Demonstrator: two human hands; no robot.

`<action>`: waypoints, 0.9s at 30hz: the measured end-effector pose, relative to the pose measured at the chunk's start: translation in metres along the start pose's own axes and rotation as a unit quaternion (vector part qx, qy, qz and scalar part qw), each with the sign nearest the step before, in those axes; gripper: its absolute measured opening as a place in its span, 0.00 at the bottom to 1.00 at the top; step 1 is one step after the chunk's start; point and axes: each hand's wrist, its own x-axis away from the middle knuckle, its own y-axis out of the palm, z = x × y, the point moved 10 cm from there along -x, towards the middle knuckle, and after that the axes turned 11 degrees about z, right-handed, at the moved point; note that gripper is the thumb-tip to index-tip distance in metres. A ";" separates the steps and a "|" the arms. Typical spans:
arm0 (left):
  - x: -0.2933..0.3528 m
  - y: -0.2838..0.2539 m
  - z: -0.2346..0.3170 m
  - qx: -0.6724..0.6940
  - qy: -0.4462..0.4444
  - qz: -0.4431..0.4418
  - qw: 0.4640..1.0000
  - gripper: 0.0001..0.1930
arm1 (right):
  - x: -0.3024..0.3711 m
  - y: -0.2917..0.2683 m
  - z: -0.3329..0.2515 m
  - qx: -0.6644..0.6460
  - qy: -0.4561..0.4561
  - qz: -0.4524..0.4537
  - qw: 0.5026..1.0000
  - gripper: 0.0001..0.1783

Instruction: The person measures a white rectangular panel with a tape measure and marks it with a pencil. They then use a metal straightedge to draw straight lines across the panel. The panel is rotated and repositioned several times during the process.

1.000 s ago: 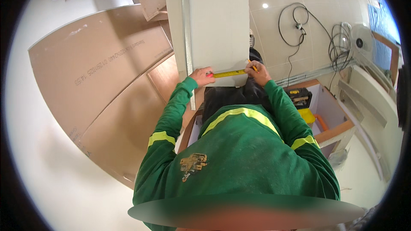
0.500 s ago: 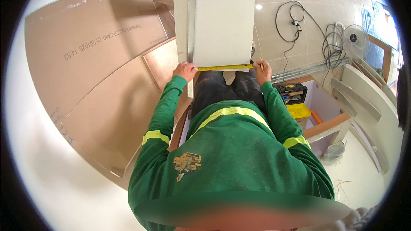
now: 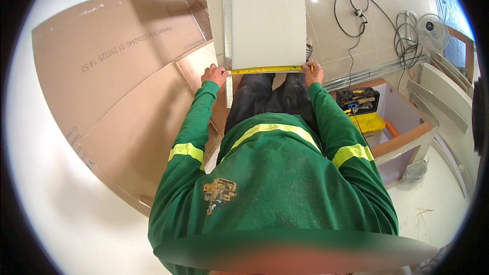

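Observation:
A yellow tape measure blade [image 3: 267, 70] stretches across the near end of a long white board [image 3: 268, 20], just above my thighs. My left hand [image 3: 216, 74] pinches the blade's left end, beside a metal channel [image 3: 227, 30] that runs along the board's left edge. At the right corner, my right hand [image 3: 313, 73] is closed at the other end of the blade. A thin orange pencil [image 3: 312, 66] shows between its fingers. The tape's case cannot be made out.
Large brown plasterboard sheets [image 3: 117, 66] lie to the left. On the right stand a wooden-edged cabinet [image 3: 407, 135], an open toolbox [image 3: 362, 99] with a yellow lid [image 3: 368, 122], and metal profiles [image 3: 346, 82]. Black cable [image 3: 351, 46] loops across the tiles near a fan [image 3: 430, 26].
Both hands and the tape have shifted slightly up in the picture, toward the board's far end. The blade remains stretched between them; the pencil now shows less.

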 end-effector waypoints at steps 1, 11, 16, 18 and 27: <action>0.000 -0.001 -0.002 -0.005 -0.005 0.000 1.000 0.24 | 0.000 0.002 0.008 -0.006 0.028 -0.007 1.000 0.11; 0.008 -0.009 0.002 -0.010 -0.008 0.042 0.999 0.27 | -0.005 0.008 0.024 0.029 -0.001 -0.013 0.999 0.14; 0.016 -0.014 -0.002 0.010 -0.057 0.056 0.997 0.27 | -0.011 0.012 0.030 0.059 0.002 -0.028 0.998 0.15; 0.012 -0.012 0.000 -0.011 -0.060 0.041 0.997 0.26 | -0.011 0.014 0.029 0.058 -0.001 -0.036 0.998 0.16; -0.008 -0.006 0.010 -0.086 -0.028 0.019 0.996 0.26 | -0.007 -0.023 -0.031 -0.012 -0.062 0.016 0.998 0.15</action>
